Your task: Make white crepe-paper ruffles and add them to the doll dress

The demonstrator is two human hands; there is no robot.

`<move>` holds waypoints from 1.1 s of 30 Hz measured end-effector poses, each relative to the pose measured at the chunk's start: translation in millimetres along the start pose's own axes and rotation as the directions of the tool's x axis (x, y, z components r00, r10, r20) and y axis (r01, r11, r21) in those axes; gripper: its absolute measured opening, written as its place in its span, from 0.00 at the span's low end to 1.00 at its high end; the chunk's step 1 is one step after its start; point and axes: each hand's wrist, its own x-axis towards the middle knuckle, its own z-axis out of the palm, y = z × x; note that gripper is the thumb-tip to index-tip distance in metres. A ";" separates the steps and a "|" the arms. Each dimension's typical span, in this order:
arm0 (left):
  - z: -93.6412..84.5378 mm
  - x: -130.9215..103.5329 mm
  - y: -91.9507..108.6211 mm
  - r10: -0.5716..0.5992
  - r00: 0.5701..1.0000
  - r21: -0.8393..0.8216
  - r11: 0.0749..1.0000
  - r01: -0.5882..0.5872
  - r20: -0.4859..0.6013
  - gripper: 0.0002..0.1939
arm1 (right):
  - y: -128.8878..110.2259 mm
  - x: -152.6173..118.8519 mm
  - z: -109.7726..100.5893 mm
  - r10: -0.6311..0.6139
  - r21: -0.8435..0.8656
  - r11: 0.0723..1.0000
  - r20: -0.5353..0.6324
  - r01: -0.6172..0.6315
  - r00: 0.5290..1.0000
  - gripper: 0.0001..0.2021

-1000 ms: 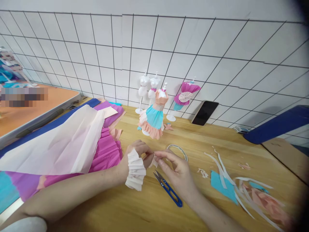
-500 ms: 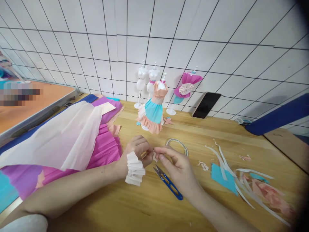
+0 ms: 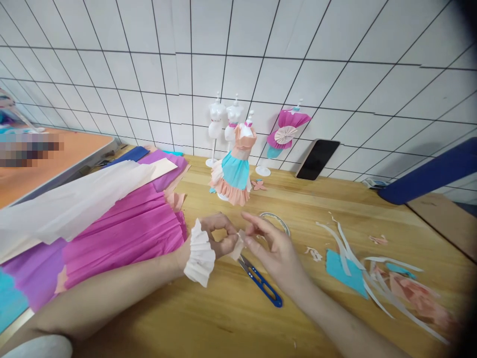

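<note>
Small cream paper strip [image 3: 237, 248] was pinched in left hand [image 3: 216, 223] above brown wooden table [image 3: 186, 318], short of far edge; long axis was slanted up toward right hand [image 3: 278, 248], thumb and forefinger parted.

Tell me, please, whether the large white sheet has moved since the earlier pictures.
Yes: against the magenta paper, the near edge of the large white sheet has shifted toward the wall.
</note>
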 end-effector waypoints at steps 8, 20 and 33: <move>5.6 0.1 -3.0 -0.399 0.914 -0.571 0.735 0.366 0.072 0.14 | -2.4 3.9 1.3 -0.008 -0.015 1.000 -0.001 0.008 1.000 0.04; 4.4 -2.7 -1.7 -0.405 0.909 -0.442 0.801 0.404 0.096 0.15 | -0.9 7.9 1.9 -0.130 -0.122 0.984 -0.002 0.129 0.991 0.06; -9.9 16.1 -29.1 -0.543 0.829 -0.545 0.739 0.397 -0.131 0.17 | -4.9 9.0 -4.1 -0.193 -0.134 0.971 0.040 0.197 0.980 0.06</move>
